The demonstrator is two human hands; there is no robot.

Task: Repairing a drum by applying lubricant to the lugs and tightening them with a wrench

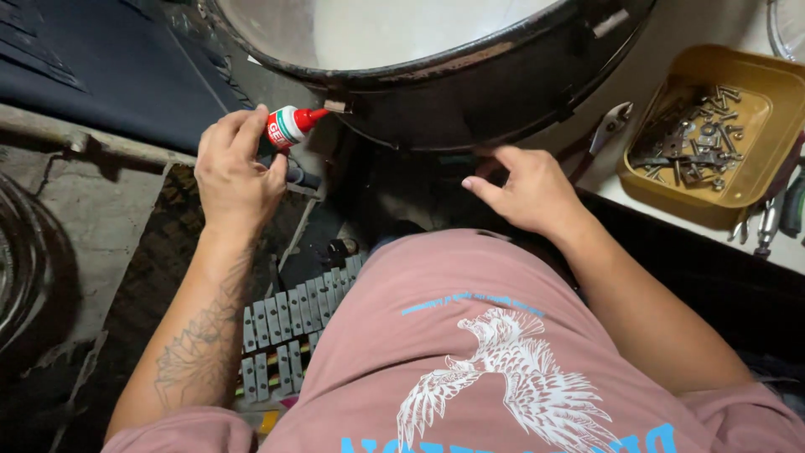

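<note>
1. The glue bottle (287, 127) lay on its side, its long axis running left to right, with the red nozzle pointing right at the small metal tab (334, 106) on the outer wall of the drum shell (503, 92). The nozzle tip sat at the tab; actual contact could not be confirmed.
2. The left hand (235, 172) was closed around the bottle body, fingers wrapped over it, directly left of the tab. It was the nearer hand.
3. The right hand (524, 189) was loosely open and held nothing. Its fingers rested at or just under the lower edge of the shell, well to the right of the tab.
4. The shell sat above both hands, at the near edge of the surface (671, 50).
5. Further right lay pliers (608, 126) and a yellow tray (755, 189) of screws and small metal parts.
</note>
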